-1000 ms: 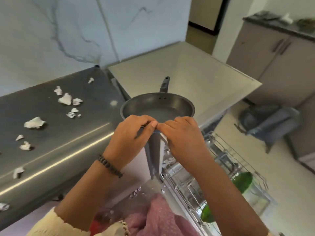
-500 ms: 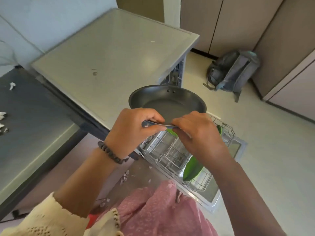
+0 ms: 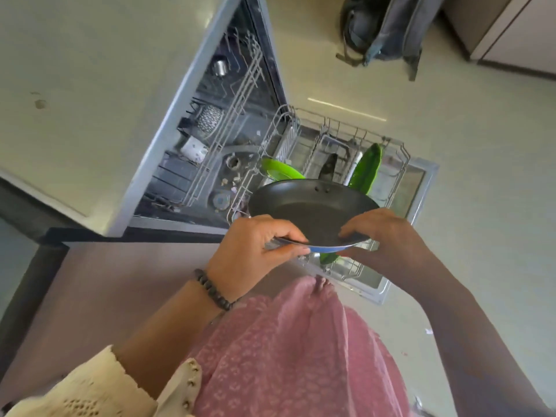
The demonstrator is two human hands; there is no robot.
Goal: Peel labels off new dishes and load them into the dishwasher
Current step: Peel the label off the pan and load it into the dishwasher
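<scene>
Both hands pinch the pan (image 3: 313,206) near rim: left hand (image 3: 255,251) at 9 o'clock, right hand (image 3: 382,239) at 3. Pan held over the pulled-out dishwasher rack (image 3: 400,164), green plates (image 3: 365,168) at 12.

The scene is lit by soft, bright daylight, and no hard shadows are seen. A thin bright streak of glare is reflected on the pale floor (image 3: 481,164) beyond the lower rack (image 3: 400,164). The left hand (image 3: 255,251) is brightly lit, while the right hand (image 3: 388,239) and its forearm are kept in shade and look much darker. The inside of the dishwasher (image 3: 210,152) is dim. Strong wide-angle distortion is noticed: the straight edges of the counter (image 3: 75,100) are bent and tilted toward the borders. Light motion blur is spread over the whole picture, and fine details are softened, mostly at the corners.
</scene>
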